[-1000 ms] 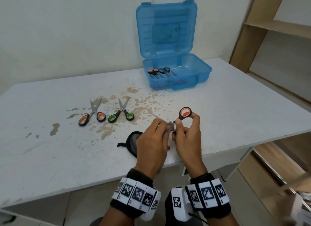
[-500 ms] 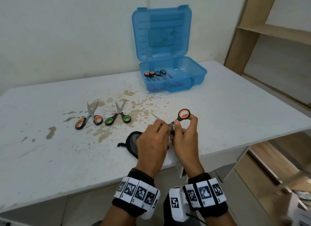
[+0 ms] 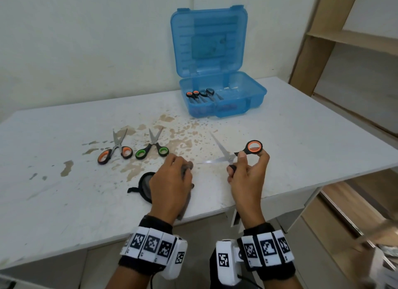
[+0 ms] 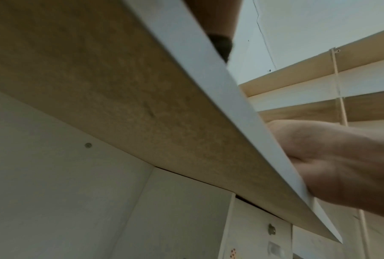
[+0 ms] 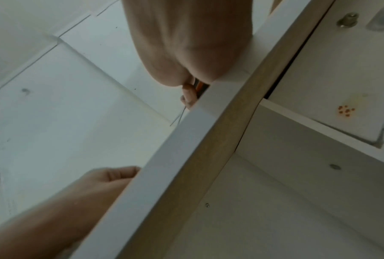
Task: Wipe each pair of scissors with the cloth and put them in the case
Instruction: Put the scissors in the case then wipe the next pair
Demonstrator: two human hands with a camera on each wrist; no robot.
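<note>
Both forearms are bare, with no sleeves. Each wrist wears a black fabric band [image 3: 146,267] wrapped by a row of white blocks, each printed with a black square-patterned marker. A white plastic housing [image 3: 174,259] sits on the inner side of the left wrist, carrying one such marker; the right wrist has a larger white housing [image 3: 225,260] with a marker and what looks like a small round lens beside it. A thin black cable [image 3: 151,281] hangs below the left band.
</note>
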